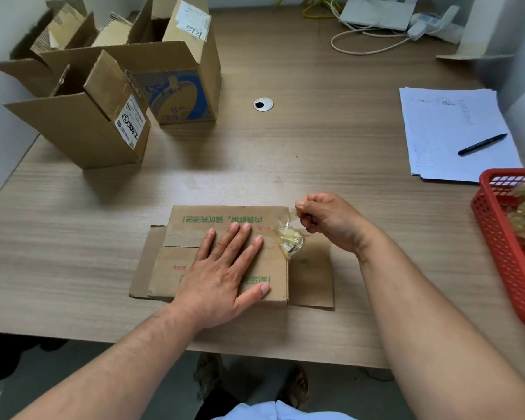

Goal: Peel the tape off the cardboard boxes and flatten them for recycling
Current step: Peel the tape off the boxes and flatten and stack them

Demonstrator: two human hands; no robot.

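The flattened box (194, 222) lies on the table (315, 131) near its front edge, just in front of the person. At its right edge hangs the tape (290, 242), a clear yellowish strip crumpled into a wad at the lower end. Whether that end is attached to the cardboard I cannot tell.

The main risk, I think, is that the tape tears or snaps off short if it is pulled too fast or at a steep angle. A piece would then remain on the box and a new edge must be picked up. The sticky wad may also fold back and stick to the cardboard or to the fingers. If the pull is strong and the pressure from above is weak, the box may slide or a flap may lift. A paper layer could also rip off together with the tape.

The right hand (331, 221) is closed almost to a fist, just beyond the right corner of the box. It pinches the upper end of the tape between thumb and curled fingers. The left hand (222, 268) is fully open, fingers straight and a little spread. It presses flat on the middle of the box and grasps nothing.

Further out, a red basket (503, 253) at the right holds what look like more tape wads. Two open boxes (82, 128) stand at the far left, not yet flattened.
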